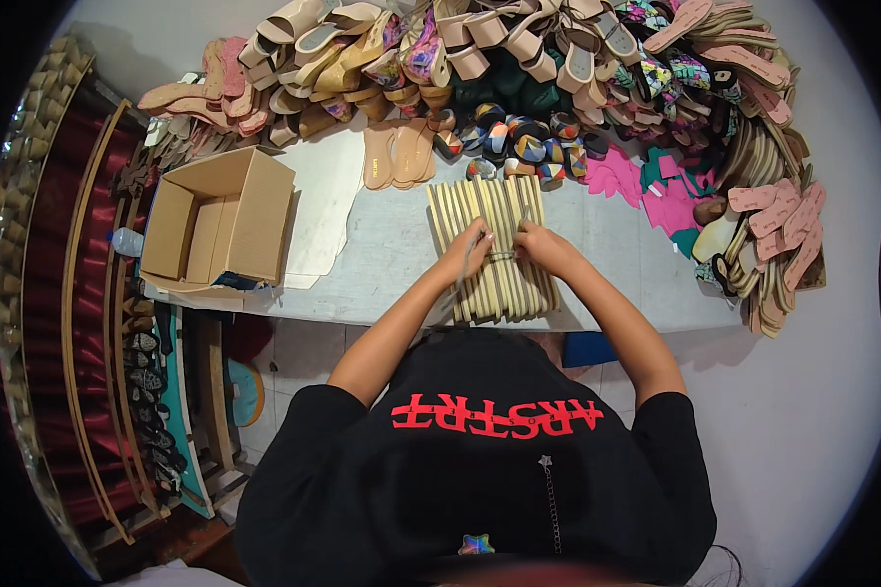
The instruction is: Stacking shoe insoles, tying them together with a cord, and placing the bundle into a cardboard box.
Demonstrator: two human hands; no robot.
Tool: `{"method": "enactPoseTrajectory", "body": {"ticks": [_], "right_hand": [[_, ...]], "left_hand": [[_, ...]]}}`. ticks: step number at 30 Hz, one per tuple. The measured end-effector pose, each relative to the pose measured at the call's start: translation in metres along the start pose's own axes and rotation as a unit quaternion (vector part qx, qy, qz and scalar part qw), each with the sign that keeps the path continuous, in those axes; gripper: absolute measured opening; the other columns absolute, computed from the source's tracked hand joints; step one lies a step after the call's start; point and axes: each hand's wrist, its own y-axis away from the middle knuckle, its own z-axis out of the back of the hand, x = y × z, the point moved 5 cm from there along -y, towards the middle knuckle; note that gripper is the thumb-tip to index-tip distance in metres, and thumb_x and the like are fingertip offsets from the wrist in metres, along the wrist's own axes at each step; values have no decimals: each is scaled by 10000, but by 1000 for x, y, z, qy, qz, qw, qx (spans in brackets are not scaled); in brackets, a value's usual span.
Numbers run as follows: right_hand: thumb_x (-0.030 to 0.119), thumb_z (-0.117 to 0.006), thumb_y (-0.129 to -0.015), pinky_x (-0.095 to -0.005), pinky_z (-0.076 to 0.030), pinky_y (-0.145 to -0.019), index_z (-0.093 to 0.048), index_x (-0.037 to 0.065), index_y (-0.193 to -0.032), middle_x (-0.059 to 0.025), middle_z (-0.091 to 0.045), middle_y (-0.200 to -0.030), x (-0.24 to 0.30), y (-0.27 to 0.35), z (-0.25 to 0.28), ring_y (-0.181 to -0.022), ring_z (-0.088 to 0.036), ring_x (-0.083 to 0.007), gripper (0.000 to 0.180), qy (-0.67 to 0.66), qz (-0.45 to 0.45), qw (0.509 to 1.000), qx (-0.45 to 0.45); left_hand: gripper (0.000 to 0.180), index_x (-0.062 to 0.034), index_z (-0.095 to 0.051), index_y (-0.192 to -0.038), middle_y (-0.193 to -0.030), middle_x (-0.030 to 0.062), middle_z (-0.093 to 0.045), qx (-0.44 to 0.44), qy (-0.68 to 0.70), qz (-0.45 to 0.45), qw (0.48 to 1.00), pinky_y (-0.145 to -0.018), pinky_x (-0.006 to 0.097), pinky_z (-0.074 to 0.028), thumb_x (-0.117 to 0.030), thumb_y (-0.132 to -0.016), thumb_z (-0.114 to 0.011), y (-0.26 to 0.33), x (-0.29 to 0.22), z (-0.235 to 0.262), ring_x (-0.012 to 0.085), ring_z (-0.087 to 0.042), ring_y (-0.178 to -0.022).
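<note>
A bundle of cream-edged shoe soles [494, 296] stands on edge, packed side by side, at the front of the table. A thin grey strip [500, 256] runs across its middle, between my two hands. My left hand [467, 250] is closed on the strip, and a loose length hangs down below its fingers. On the bundle's right side my right hand [546, 247] pinches the strip, with its fingers pressed together. A short end seems to stick up above that hand. Whether the strip is knotted, I cannot tell.
An open cardboard box [215, 225] stands at left beside white sheets [325, 201]. Tan insoles [398, 155], patterned heel pieces [524, 142] and pink scraps [612, 176] lie beyond the bundle. Sandals [578, 64] are heaped along the back, and pink insoles [783, 220] at right.
</note>
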Motion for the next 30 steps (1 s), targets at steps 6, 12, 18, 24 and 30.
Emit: {"method": "enactPoseTrajectory", "body": {"ticks": [6,12,18,24,30], "right_hand": [[86,-617,-690,-398,-464,-648,-586,-4,-720,-175,-584,-680,-10,-5,26,-714,-580,-337,100,-56,37,997,30],[84,-568,-701,-412,-461,-623,-576,30,-732,-162,-588,-685,-5,-9,26,-699,-584,-337,64,22,30,999,29],[55,-534,-710,-426,-452,-635,-557,52,-823,-155,-592,-742,-13,0,28,-726,-579,-337,114,12,41,999,2],[20,-531,-699,-425,-460,-647,-562,47,-814,-168,-590,-796,-4,-7,45,-740,-581,-350,122,1,10,1000,-19],[72,-574,-688,-417,-487,-640,-614,12,-705,-177,-593,-778,-10,-13,32,-738,-597,-346,74,104,-19,994,8]], "left_hand": [[216,13,-496,-855,-702,154,-570,46,-104,-45,993,-615,339,-432,-202,-847,-504,-10,-10,1,254,-556,-649],[232,22,-571,-775,-656,106,-572,78,-157,9,984,-601,306,-432,-197,-727,-632,-6,-30,3,192,-547,-619],[682,44,-491,-1121,-890,15,-529,335,-45,7,941,-756,229,-416,-189,-552,-787,2,-37,9,110,-495,-819],[502,63,-467,-1141,-967,62,-544,315,303,244,866,-774,255,-446,-260,-790,-622,-9,-7,4,126,-536,-884],[268,42,-580,-674,-595,126,-585,74,-170,63,981,-568,335,-481,-204,-723,-675,-25,-32,-5,241,-592,-571]]}}
